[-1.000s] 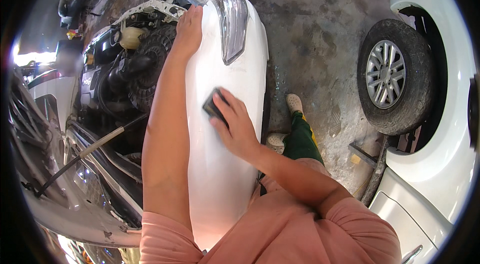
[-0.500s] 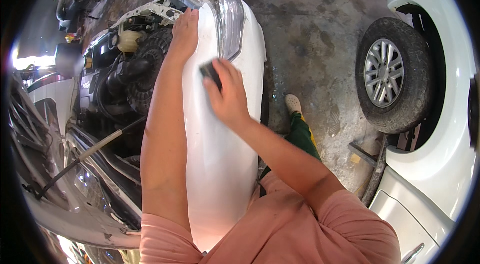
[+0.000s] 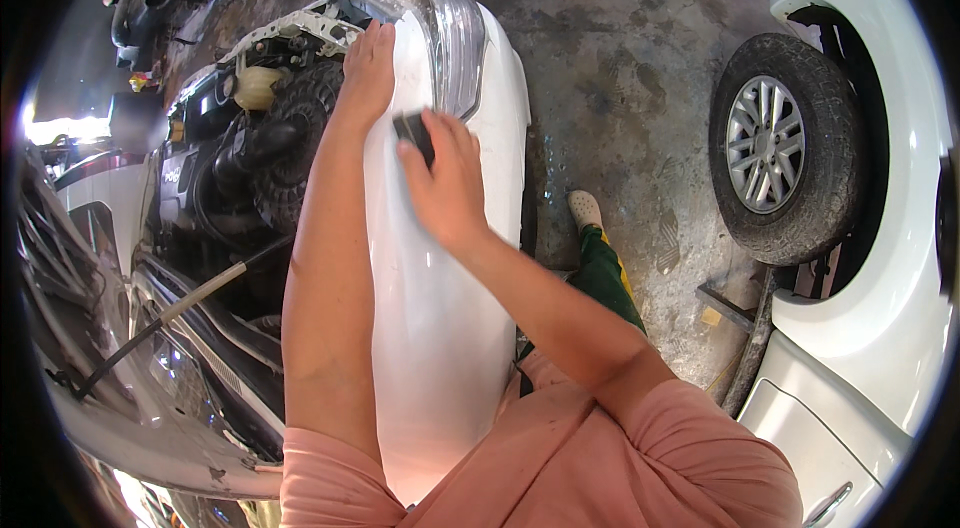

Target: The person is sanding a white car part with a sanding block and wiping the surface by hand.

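In my right hand point(image 3: 450, 183) is a small dark sanding block point(image 3: 413, 135), gripped between thumb and fingers. It rests against the white front fender point(image 3: 425, 328) of a car, just on the near side of the clear headlight point(image 3: 460, 53). My left hand point(image 3: 369, 78) lies stretched out along the fender's inner edge, beside the engine bay, and holds nothing. The block's underside is hidden against the panel.
The uncovered engine bay point(image 3: 230, 168) lies left of the fender, with a prop rod point(image 3: 190, 298) across it. On the right stands another white vehicle point(image 3: 840, 358) with its front wheel point(image 3: 775, 143) turned outward. Between them runs a stained concrete floor point(image 3: 620, 78).
My right hand has slid slightly left and forward over the fender with the block. The left hand stays in its place on the edge.
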Demonstrator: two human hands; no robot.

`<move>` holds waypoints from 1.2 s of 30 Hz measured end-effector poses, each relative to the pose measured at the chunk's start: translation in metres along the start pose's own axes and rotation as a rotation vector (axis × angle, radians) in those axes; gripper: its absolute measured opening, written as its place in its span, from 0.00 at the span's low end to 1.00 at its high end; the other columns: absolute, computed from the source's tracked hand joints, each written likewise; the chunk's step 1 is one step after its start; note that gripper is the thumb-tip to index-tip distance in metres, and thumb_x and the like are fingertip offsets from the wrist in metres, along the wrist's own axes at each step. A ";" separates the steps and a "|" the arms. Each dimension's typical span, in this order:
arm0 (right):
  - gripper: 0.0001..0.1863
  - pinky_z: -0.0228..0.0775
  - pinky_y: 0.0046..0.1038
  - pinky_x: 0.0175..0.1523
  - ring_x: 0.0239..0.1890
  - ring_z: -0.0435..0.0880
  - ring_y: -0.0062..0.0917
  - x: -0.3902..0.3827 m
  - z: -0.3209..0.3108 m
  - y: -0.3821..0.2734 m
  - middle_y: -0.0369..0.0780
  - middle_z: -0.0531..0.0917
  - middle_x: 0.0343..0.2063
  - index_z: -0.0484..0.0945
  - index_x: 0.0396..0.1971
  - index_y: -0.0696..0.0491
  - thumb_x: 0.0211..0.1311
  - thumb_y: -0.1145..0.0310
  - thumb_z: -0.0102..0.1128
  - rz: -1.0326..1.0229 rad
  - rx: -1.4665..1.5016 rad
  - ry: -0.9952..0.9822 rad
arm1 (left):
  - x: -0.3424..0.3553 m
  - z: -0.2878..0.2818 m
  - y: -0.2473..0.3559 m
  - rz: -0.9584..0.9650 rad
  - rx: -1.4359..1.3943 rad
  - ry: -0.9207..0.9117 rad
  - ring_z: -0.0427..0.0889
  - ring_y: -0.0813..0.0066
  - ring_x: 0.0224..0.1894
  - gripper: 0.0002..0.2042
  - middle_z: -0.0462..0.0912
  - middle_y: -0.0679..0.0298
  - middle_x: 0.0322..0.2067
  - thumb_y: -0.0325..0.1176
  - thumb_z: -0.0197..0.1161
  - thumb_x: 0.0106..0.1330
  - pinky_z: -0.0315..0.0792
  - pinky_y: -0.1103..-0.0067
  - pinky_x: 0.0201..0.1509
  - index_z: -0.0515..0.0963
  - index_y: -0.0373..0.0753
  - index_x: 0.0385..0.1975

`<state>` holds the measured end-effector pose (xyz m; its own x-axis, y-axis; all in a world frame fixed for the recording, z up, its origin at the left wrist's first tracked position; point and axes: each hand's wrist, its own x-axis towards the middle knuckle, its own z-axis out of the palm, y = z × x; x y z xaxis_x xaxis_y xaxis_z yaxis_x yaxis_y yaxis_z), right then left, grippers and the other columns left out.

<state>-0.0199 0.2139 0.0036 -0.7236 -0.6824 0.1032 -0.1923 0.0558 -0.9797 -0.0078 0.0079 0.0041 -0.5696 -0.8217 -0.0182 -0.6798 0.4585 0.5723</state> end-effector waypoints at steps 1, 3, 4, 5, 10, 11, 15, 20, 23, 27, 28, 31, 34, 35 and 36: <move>0.28 0.61 0.45 0.68 0.61 0.71 0.50 -0.008 -0.003 0.001 0.55 0.73 0.60 0.72 0.62 0.64 0.66 0.65 0.63 0.000 0.025 -0.007 | 0.000 0.000 -0.001 0.000 -0.007 -0.001 0.49 0.46 0.78 0.37 0.58 0.44 0.75 0.58 0.32 0.80 0.41 0.61 0.81 0.60 0.30 0.73; 0.28 0.61 0.45 0.68 0.61 0.71 0.50 -0.018 -0.005 0.001 0.55 0.73 0.60 0.72 0.61 0.65 0.66 0.65 0.62 0.001 0.078 -0.026 | 0.001 -0.003 -0.003 0.027 -0.023 0.003 0.49 0.46 0.78 0.37 0.58 0.45 0.75 0.58 0.32 0.80 0.41 0.61 0.81 0.60 0.31 0.73; 0.28 0.62 0.45 0.68 0.60 0.71 0.50 -0.009 -0.001 -0.001 0.56 0.73 0.60 0.72 0.61 0.66 0.66 0.65 0.63 -0.023 0.026 0.006 | 0.001 -0.002 -0.003 0.042 -0.030 0.002 0.49 0.46 0.78 0.37 0.58 0.45 0.75 0.58 0.31 0.80 0.41 0.61 0.81 0.60 0.31 0.73; 0.28 0.62 0.45 0.68 0.60 0.71 0.50 0.006 0.002 -0.001 0.56 0.73 0.60 0.72 0.61 0.66 0.66 0.65 0.63 -0.015 0.026 0.006 | 0.001 -0.002 -0.003 0.057 -0.037 0.000 0.49 0.46 0.78 0.37 0.58 0.45 0.75 0.58 0.31 0.80 0.41 0.61 0.81 0.61 0.32 0.73; 0.28 0.62 0.45 0.67 0.61 0.71 0.51 -0.003 -0.002 0.007 0.57 0.72 0.60 0.71 0.61 0.66 0.67 0.64 0.62 -0.035 0.019 -0.011 | -0.003 -0.005 0.007 -0.005 -0.050 0.001 0.49 0.46 0.78 0.37 0.58 0.46 0.75 0.58 0.31 0.80 0.40 0.62 0.81 0.61 0.32 0.73; 0.28 0.63 0.45 0.67 0.61 0.71 0.51 -0.021 -0.007 0.009 0.57 0.73 0.60 0.71 0.61 0.67 0.67 0.65 0.62 -0.048 0.021 -0.020 | -0.002 -0.005 0.002 0.006 -0.046 0.003 0.49 0.46 0.78 0.37 0.58 0.46 0.75 0.58 0.31 0.80 0.40 0.62 0.81 0.61 0.32 0.73; 0.27 0.62 0.45 0.68 0.60 0.71 0.52 -0.012 -0.006 0.016 0.57 0.73 0.59 0.71 0.61 0.65 0.67 0.65 0.62 -0.115 0.050 0.025 | -0.002 -0.004 0.010 -0.002 -0.033 0.004 0.50 0.46 0.78 0.37 0.58 0.45 0.75 0.58 0.31 0.80 0.41 0.62 0.81 0.60 0.31 0.73; 0.27 0.63 0.43 0.68 0.60 0.70 0.52 0.000 -0.008 0.015 0.56 0.73 0.60 0.72 0.61 0.65 0.67 0.66 0.62 -0.073 0.036 -0.027 | -0.002 -0.003 0.007 -0.001 -0.038 0.010 0.51 0.46 0.78 0.37 0.58 0.44 0.75 0.58 0.32 0.80 0.42 0.62 0.81 0.60 0.31 0.73; 0.27 0.63 0.43 0.68 0.60 0.71 0.51 -0.041 -0.022 0.026 0.55 0.73 0.61 0.73 0.61 0.65 0.66 0.66 0.63 -0.038 0.124 -0.076 | 0.000 -0.003 0.005 0.006 -0.023 0.006 0.51 0.47 0.78 0.37 0.58 0.45 0.74 0.58 0.32 0.80 0.42 0.62 0.81 0.60 0.30 0.73; 0.25 0.65 0.44 0.67 0.60 0.72 0.49 -0.002 -0.014 0.012 0.55 0.74 0.60 0.75 0.59 0.65 0.65 0.68 0.64 -0.127 0.118 -0.048 | 0.001 -0.002 0.004 0.006 -0.007 -0.001 0.51 0.47 0.78 0.36 0.59 0.45 0.74 0.57 0.33 0.80 0.43 0.63 0.81 0.61 0.30 0.73; 0.25 0.66 0.44 0.66 0.60 0.73 0.49 0.000 -0.013 0.010 0.54 0.74 0.60 0.76 0.59 0.63 0.64 0.68 0.64 -0.135 0.094 -0.055 | 0.002 -0.004 0.000 0.021 -0.006 0.003 0.52 0.48 0.78 0.36 0.59 0.45 0.74 0.56 0.33 0.80 0.43 0.63 0.81 0.61 0.30 0.73; 0.26 0.69 0.43 0.64 0.58 0.75 0.51 -0.043 -0.028 0.009 0.54 0.75 0.60 0.76 0.59 0.62 0.63 0.67 0.65 -0.236 0.046 -0.125 | 0.002 -0.001 -0.003 0.036 -0.007 0.005 0.52 0.48 0.78 0.35 0.59 0.45 0.74 0.56 0.33 0.80 0.43 0.63 0.81 0.61 0.30 0.72; 0.25 0.70 0.40 0.64 0.58 0.76 0.50 -0.044 -0.037 0.015 0.52 0.78 0.58 0.76 0.57 0.61 0.61 0.67 0.65 -0.179 -0.011 -0.106 | 0.002 -0.001 -0.010 0.062 0.023 0.006 0.52 0.47 0.78 0.35 0.59 0.45 0.74 0.56 0.33 0.80 0.43 0.63 0.81 0.62 0.30 0.72; 0.24 0.70 0.40 0.64 0.58 0.76 0.49 -0.034 -0.035 0.026 0.52 0.78 0.57 0.77 0.57 0.61 0.61 0.68 0.64 -0.181 -0.038 -0.069 | 0.002 -0.001 -0.009 0.057 0.018 0.004 0.51 0.47 0.78 0.35 0.59 0.45 0.74 0.56 0.33 0.80 0.43 0.63 0.81 0.62 0.30 0.72; 0.23 0.70 0.40 0.64 0.59 0.76 0.48 -0.019 -0.030 0.043 0.51 0.80 0.56 0.77 0.56 0.60 0.61 0.68 0.63 -0.114 0.012 0.004 | 0.005 -0.001 -0.004 0.060 0.010 0.006 0.51 0.47 0.78 0.35 0.59 0.45 0.74 0.56 0.33 0.80 0.43 0.63 0.81 0.62 0.31 0.72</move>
<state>-0.0343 0.2511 -0.0350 -0.7003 -0.6809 0.2144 -0.2656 -0.0302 -0.9636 -0.0071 0.0019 0.0028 -0.6067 -0.7947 0.0204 -0.6493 0.5102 0.5640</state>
